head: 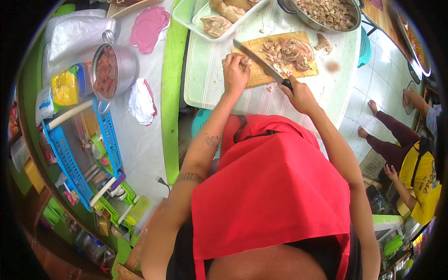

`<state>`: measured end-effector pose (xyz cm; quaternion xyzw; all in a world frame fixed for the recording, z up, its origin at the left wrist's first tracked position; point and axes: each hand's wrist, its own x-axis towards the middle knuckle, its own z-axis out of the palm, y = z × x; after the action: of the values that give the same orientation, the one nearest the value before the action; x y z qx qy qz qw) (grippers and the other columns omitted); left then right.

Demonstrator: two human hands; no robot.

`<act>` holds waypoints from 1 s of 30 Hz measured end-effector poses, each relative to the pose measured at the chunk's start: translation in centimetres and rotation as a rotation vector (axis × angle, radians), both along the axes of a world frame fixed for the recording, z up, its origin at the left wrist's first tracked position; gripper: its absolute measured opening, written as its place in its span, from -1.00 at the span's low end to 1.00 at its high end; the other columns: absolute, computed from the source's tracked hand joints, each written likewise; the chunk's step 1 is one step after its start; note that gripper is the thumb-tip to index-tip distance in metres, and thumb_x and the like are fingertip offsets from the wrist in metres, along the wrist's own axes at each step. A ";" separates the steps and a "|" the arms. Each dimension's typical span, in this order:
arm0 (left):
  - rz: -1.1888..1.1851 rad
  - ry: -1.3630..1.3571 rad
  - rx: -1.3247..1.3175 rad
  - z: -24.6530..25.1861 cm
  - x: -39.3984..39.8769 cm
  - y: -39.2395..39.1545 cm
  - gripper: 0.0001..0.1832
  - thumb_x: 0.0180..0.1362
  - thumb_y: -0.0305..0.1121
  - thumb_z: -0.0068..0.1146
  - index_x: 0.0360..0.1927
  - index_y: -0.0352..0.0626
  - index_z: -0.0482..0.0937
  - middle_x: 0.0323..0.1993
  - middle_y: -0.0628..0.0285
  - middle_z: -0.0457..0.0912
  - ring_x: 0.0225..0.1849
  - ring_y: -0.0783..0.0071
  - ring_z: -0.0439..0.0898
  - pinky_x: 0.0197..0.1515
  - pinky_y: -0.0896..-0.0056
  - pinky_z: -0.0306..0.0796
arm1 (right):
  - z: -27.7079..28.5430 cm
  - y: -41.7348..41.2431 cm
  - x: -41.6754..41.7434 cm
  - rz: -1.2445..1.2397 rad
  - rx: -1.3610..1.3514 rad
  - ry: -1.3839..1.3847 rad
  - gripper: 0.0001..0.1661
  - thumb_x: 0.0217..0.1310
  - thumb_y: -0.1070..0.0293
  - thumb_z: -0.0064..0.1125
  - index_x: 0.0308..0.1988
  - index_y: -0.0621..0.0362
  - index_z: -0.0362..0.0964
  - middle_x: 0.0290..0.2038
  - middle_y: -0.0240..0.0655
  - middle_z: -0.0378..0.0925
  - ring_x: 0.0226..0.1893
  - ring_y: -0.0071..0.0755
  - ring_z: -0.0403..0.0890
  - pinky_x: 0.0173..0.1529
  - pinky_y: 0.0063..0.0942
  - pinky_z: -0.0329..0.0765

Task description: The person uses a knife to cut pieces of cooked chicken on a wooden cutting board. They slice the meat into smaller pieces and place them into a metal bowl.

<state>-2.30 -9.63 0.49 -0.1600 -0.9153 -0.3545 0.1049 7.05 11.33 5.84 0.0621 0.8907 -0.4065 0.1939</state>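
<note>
My right hand (297, 93) is closed around the black handle of a knife (260, 62), whose long blade slants up and left over a wooden cutting board (255, 78). At the board's left edge, my left hand (236, 73) has bent fingers around a small piece of meat (245, 62). Sliced and chopped meat (285, 54) lies on the board, right of the blade. Another meat piece (323, 42) rests on the table just beyond the board's right edge.
A clear plastic tray (196, 29) with large meat pieces and a metal pot (325, 29) of diced meat stand beyond the board. On the left counter are a pot (120, 70) of reddish meat, cloths (150, 28) and a blue plastic rack (70, 168). Two people are at the right.
</note>
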 end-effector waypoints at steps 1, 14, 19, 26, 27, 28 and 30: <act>-0.024 0.041 -0.037 0.8 -0.2 0.4 -0.81 -0.07 -0.50 0.27 -0.32 -0.15 0.57 -0.24 0.15 0.52 -0.22 0.12 0.52 -0.14 0.21 0.42 | 0.5 0.5 0.2 -0.039 0.000 0.030 -0.61 0.28 0.15 0.08 -0.24 0.31 0.29 -0.47 0.17 0.50 -0.36 0.28 0.56 -0.32 -0.04 0.43; -0.334 -0.220 0.005 0.4 3.8 2.7 -0.79 -0.07 -0.52 0.28 -0.29 -0.20 0.60 -0.35 0.15 0.58 -0.29 0.17 0.57 -0.22 0.22 0.45 | 3.9 4.0 6.0 -0.191 0.026 -0.049 -0.63 0.28 0.19 0.09 -0.33 0.32 0.24 -0.57 0.18 0.44 -0.42 0.32 0.52 -0.36 -0.05 0.40; -0.166 -0.210 0.080 0.0 5.2 2.4 -0.79 -0.11 -0.50 0.34 -0.33 -0.18 0.61 -0.42 0.17 0.57 -0.35 0.19 0.56 -0.30 0.27 0.44 | 3.0 2.7 8.2 -0.086 0.082 -0.032 -0.65 0.29 0.20 0.06 -0.28 0.30 0.21 -0.57 0.19 0.46 -0.46 0.35 0.52 -0.40 0.02 0.41; -0.144 -0.118 0.188 -1.1 5.2 2.5 -0.89 -0.10 -0.52 0.34 -0.47 -0.20 0.62 -0.48 0.18 0.58 -0.42 0.26 0.59 -0.39 0.35 0.45 | 3.2 1.8 8.6 -0.071 0.138 -0.073 -0.65 0.28 0.21 0.06 -0.26 0.30 0.22 -0.54 0.20 0.50 -0.45 0.32 0.55 -0.39 0.02 0.46; -0.148 -0.115 0.191 -1.0 5.2 2.5 -0.89 -0.10 -0.52 0.34 -0.47 -0.20 0.63 -0.48 0.18 0.58 -0.42 0.27 0.59 -0.39 0.35 0.45 | 3.2 1.8 8.6 -0.066 0.139 -0.077 -0.65 0.28 0.21 0.06 -0.26 0.30 0.22 -0.55 0.20 0.50 -0.45 0.32 0.55 -0.38 0.02 0.46; -0.152 -0.112 0.194 -1.0 5.2 2.6 -0.90 -0.10 -0.52 0.34 -0.47 -0.20 0.63 -0.49 0.18 0.58 -0.42 0.27 0.59 -0.38 0.35 0.45 | 3.2 1.9 8.6 -0.060 0.139 -0.080 -0.65 0.29 0.21 0.06 -0.26 0.30 0.21 -0.55 0.20 0.50 -0.45 0.32 0.55 -0.38 0.02 0.46; -0.152 -0.117 0.189 -0.9 5.2 2.6 -0.90 -0.10 -0.53 0.33 -0.47 -0.20 0.63 -0.49 0.18 0.58 -0.42 0.27 0.59 -0.38 0.35 0.45 | 3.2 1.8 8.6 -0.050 0.145 -0.088 -0.65 0.29 0.21 0.05 -0.25 0.31 0.21 -0.54 0.20 0.50 -0.44 0.32 0.55 -0.37 0.03 0.46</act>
<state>2.89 -6.99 -0.41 -0.1974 -0.8675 -0.4549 0.0387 15.64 13.12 9.03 0.1158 0.9066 -0.3426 0.2176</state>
